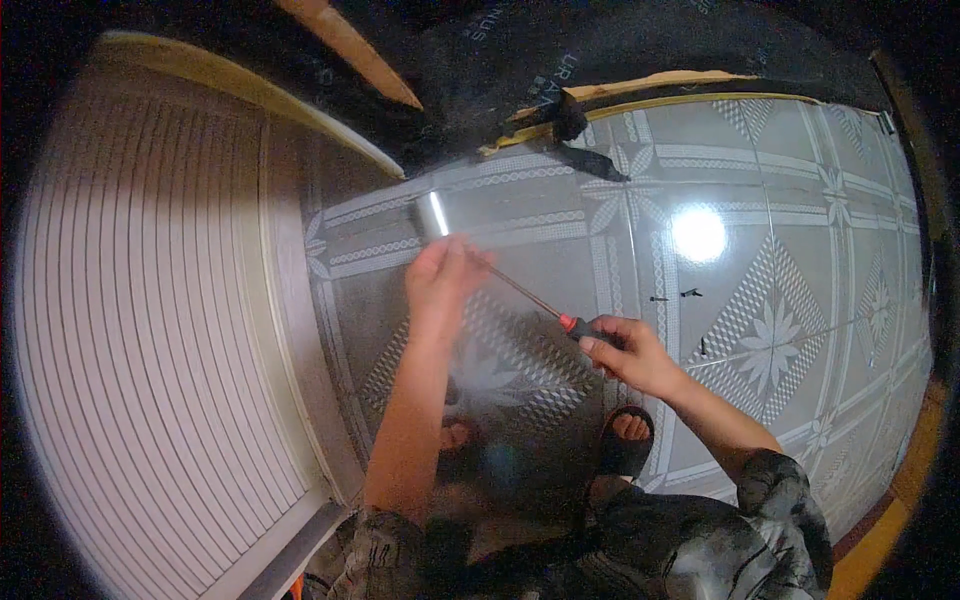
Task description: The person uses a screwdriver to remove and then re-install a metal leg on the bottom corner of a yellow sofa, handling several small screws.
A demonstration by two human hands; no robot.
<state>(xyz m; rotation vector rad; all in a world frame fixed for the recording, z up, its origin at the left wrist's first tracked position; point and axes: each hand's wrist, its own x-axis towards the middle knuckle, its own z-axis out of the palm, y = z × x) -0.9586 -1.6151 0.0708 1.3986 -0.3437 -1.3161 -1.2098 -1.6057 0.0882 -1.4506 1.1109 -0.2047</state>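
Note:
A screwdriver (572, 325) with a black and red handle lies in my right hand (630, 358), whose fingers wrap round the handle. Its long shaft slants up and left, and the tip end reaches my left hand (440, 278). Motion smears that hand a little. Out of its far side sticks a short, shiny silver cylinder (437, 214), with my closed fingers at its near end. Where the screwdriver tip meets the cylinder is hidden by the fingers. Both hands are above the patterned tile floor (530, 250).
Small dark screws (691, 293) lie on the tiles to the right. Dark fabric (640, 45) with bare wood strips (660, 78) spans the far side, a torn black flap (590, 160) hanging down. A ribbed pale panel (150, 330) stands at left. My sandalled foot (630, 435) is below.

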